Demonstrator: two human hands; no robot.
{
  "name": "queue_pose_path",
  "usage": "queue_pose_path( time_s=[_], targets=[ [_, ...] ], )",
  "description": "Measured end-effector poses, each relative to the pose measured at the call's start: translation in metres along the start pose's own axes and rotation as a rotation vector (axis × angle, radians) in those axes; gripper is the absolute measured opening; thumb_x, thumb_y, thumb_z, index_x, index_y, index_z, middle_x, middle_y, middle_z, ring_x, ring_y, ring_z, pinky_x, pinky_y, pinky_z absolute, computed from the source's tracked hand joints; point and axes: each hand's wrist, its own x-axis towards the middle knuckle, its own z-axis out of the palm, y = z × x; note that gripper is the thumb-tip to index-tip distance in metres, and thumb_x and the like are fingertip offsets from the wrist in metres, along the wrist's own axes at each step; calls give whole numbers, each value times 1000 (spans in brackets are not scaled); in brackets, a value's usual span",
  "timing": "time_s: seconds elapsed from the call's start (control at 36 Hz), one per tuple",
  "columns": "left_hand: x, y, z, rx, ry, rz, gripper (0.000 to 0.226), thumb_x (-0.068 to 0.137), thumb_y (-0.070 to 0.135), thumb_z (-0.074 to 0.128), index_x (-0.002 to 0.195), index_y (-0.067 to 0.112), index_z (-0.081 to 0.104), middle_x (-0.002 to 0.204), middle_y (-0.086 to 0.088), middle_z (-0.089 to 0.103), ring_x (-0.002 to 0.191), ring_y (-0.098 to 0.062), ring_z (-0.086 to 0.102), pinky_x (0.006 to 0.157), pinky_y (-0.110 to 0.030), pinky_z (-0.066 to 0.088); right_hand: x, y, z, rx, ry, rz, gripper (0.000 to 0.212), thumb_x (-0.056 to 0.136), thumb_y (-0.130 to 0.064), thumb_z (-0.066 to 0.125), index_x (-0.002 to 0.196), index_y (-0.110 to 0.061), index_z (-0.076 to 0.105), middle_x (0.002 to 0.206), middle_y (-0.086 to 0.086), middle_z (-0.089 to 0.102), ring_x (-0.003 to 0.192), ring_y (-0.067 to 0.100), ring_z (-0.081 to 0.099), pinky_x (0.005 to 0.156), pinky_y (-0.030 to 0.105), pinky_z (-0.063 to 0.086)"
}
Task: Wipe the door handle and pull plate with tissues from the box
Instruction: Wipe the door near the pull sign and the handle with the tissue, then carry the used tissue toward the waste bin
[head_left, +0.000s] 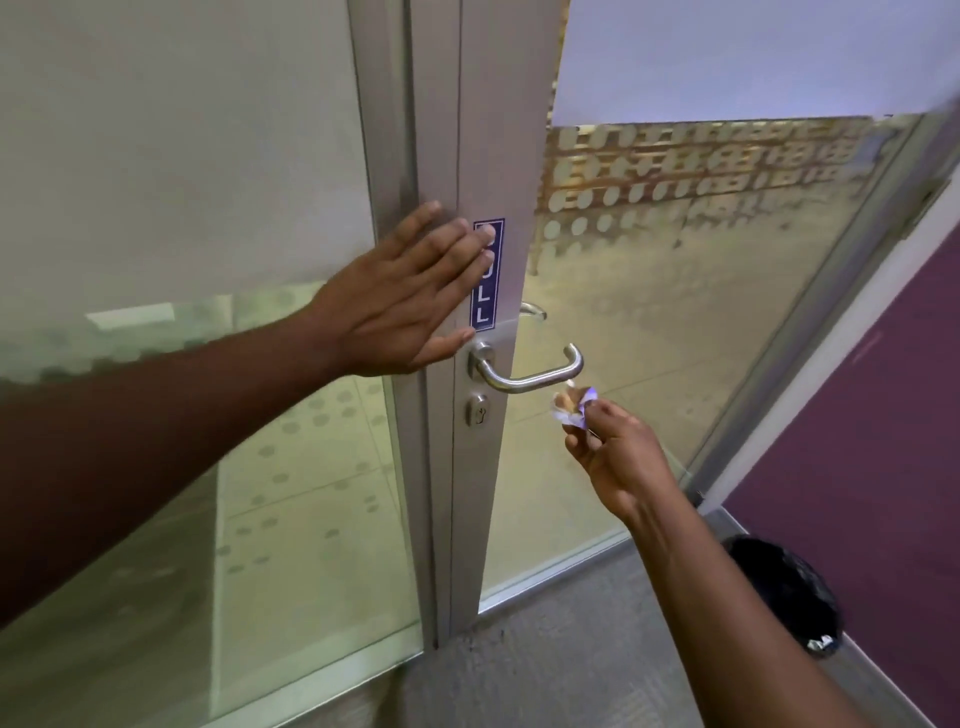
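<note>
Handle (524, 371) silver, on door frame (493, 130), just below left thumb. Left hand (405, 296) flat, fingers spread, nothing held; fingertips (485, 236) cover top of blue pull sign (483, 291). Right hand (618, 457) pinches crumpled tissue (574, 405) in fingertips, just under handle's end, not touching. Black bin (784, 592) on floor, far right of fingers.

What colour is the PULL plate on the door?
Dark blue with white letters, on the PULL plate, head view.
</note>
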Motion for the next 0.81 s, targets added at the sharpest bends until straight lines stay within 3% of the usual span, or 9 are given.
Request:
queue_pose_path(
  time_s=[0.14, 0.36, 0.5, 0.69, 0.81],
  targets=[
    [-1, 33, 2, -87, 59, 32, 77, 104, 56, 30, 154, -3, 37, 161, -25, 36, 148, -40, 37, 126, -57, 22, -13, -5, -5, -49, 29, -34, 19, 98, -8, 54, 108, -8, 70, 102, 9, 77, 75, 10, 70, 61, 20, 51],
    [4, 95, 6, -322, 41, 48, 70, 102, 53, 36, 145, 0, 51, 161, -23, 38, 151, -39, 32, 122, -55, 29, -38, -7, -18, -177, 143, -97, 14, 97, -13, 59, 104, -15, 71, 98, 1, 78, 84, 10, 72, 69, 22, 53],
    [23, 132, 6, -421, -9, 61, 68, 102, 51, 35, 146, 1, 52, 159, -20, 42, 151, -37, 34, 121, -51, 31, -48, -12, -31, -191, 156, -168, 14, 97, -12, 60, 100, -13, 73, 96, 6, 76, 87, 13, 69, 75, 25, 53],
    [59, 183, 17, -530, -45, 130, 67, 99, 45, 42, 142, -4, 55, 151, -23, 50, 149, -42, 36, 119, -55, 36, -48, -25, -85, -417, 357, -221, 12, 95, -16, 63, 100, -18, 74, 94, -3, 79, 88, 11, 71, 76, 32, 51],
    [88, 217, 30, -554, -84, 161, 68, 101, 47, 44, 146, -3, 52, 155, -22, 47, 153, -41, 28, 121, -53, 34, -38, -36, -133, -575, 428, -241, 14, 91, -19, 65, 87, -25, 76, 88, -9, 78, 87, 8, 73, 74, 32, 51]
  ],
)
